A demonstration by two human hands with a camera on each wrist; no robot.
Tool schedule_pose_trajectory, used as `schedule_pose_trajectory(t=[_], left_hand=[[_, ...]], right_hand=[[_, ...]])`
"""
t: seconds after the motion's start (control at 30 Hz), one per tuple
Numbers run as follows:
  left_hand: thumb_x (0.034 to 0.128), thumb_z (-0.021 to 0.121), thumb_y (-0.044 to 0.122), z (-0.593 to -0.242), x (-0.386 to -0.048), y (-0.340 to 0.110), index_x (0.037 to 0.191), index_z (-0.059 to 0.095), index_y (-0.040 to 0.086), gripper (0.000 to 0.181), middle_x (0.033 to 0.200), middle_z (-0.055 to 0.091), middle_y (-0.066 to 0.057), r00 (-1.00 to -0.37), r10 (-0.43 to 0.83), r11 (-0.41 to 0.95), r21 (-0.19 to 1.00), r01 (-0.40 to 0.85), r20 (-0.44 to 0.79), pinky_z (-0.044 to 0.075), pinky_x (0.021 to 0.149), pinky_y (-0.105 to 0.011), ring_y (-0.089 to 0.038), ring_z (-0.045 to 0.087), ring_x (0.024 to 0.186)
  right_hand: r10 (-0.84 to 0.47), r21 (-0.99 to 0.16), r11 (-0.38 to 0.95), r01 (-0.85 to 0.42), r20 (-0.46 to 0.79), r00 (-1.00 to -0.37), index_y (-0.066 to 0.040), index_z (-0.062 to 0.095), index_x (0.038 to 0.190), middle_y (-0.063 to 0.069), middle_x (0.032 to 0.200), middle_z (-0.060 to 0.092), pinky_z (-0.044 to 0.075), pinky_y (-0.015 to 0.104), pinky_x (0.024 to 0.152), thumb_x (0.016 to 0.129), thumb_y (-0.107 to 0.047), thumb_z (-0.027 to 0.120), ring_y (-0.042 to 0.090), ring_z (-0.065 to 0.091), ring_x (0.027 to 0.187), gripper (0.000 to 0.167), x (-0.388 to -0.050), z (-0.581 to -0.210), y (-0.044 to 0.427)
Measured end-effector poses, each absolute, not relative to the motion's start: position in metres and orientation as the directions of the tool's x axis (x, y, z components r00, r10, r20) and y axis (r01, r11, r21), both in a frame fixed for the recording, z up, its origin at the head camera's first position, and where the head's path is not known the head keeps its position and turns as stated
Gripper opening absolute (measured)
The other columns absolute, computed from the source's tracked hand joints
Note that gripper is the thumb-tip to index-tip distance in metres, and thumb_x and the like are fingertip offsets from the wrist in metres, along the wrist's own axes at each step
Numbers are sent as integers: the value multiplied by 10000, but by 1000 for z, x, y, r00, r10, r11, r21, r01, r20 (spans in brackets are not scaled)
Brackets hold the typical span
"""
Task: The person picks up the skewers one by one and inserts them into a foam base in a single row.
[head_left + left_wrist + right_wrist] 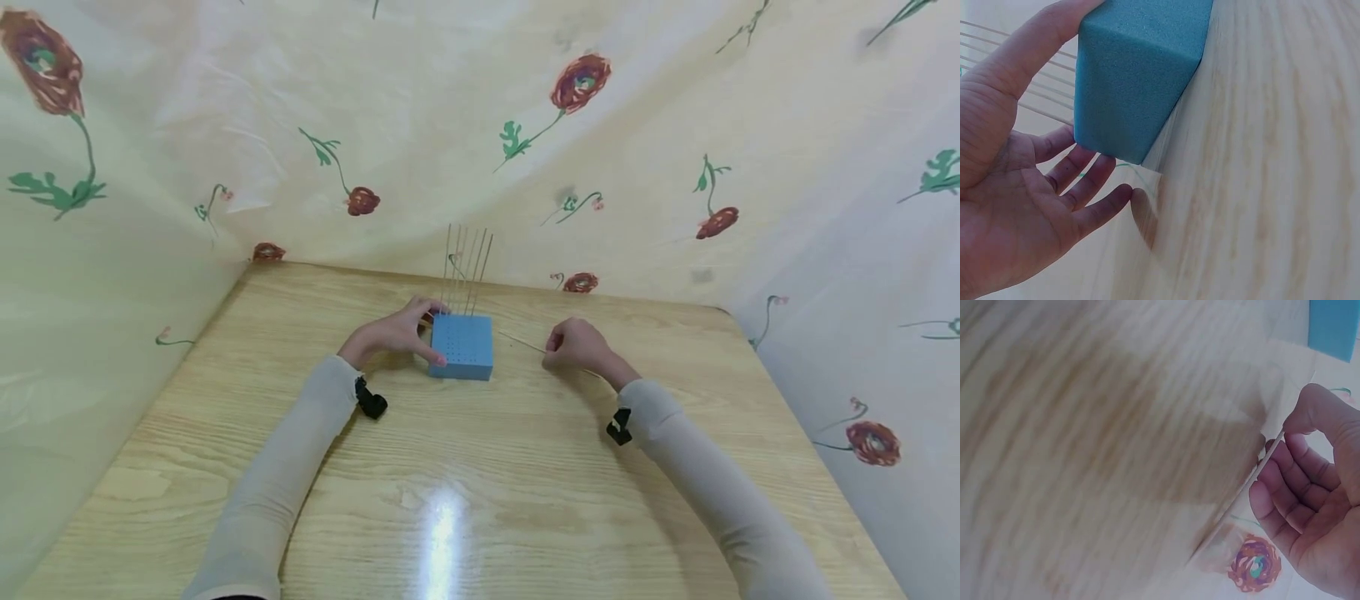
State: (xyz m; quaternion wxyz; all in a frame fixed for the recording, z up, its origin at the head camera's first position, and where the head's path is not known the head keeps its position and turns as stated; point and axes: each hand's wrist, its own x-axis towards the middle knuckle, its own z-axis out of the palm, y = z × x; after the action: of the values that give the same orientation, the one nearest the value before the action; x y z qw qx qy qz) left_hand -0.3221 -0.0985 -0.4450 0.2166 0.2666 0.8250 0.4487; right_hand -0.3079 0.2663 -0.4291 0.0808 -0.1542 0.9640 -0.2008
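A blue foam block (461, 343) with rows of small holes in its top sits on the table. Several thin wooden skewers (482, 275) stand upright along its far side. My left hand (396, 333) holds the block from its left, with the thumb at the near side and the fingers around the back. In the left wrist view, fingertips touch the foam (1135, 94). To the right of the block, my right hand (579, 344) pinches one loose skewer (1229, 509) between thumb and fingers. That skewer slants low over the table, its far end pointing toward the block.
The wooden table (480, 467) reaches back to a wall covering (450, 125) printed with red flowers, which also closes in the left and right sides. A dark band with a small black piece (371, 400) is worn at each wrist.
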Motion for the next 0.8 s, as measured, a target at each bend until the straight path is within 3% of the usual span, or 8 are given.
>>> schedule_pose_trajectory(t=[0.4,0.8], left_hand=[[762,909,388,-446,-324,-100,1526,353,158,972,1544,232,-116,-757,643,459,851,255,-119,324,1165,-549,-337,308,1420],[783,903,318,-446,-324,-99,1526,350,140,943,1544,232,-116,-757,643,447,859,249,-115,327,1167,-540,-338,310,1418]], right_hand=[[-380,-587,760,-278,-55,-923,-13,741,887,75,830,716,502,247,699,859,-36,749,124,614,753,37,-308,-425,276],[-406,-708,634,-310,35,-913,81,732,1109,207,946,737,495,192,662,938,-15,690,92,628,786,201,-309,-414,277]])
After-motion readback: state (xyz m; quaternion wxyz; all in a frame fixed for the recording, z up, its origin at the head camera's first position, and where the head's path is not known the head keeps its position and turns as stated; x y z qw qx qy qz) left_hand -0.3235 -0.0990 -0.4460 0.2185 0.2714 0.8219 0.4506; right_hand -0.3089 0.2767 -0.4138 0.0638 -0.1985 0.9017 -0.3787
